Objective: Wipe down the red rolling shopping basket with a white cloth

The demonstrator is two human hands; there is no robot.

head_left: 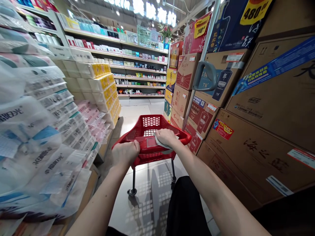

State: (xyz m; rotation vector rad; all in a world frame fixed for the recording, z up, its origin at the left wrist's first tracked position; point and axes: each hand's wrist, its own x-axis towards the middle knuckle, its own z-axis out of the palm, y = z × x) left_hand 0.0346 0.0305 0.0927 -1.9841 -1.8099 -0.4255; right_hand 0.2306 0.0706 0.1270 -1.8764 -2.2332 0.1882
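Cloth sits directly under right hand, on the right half of the red handle; that hand is the nearer one. Handle's long axis runs left-right across the near end of the cart, so the label panel lies just left of the cloth, between both hands. Left grip: wrapped tight round the handle's left end. Right grip: fingertips hidden, can't tell if pinching cloth or only pressing.
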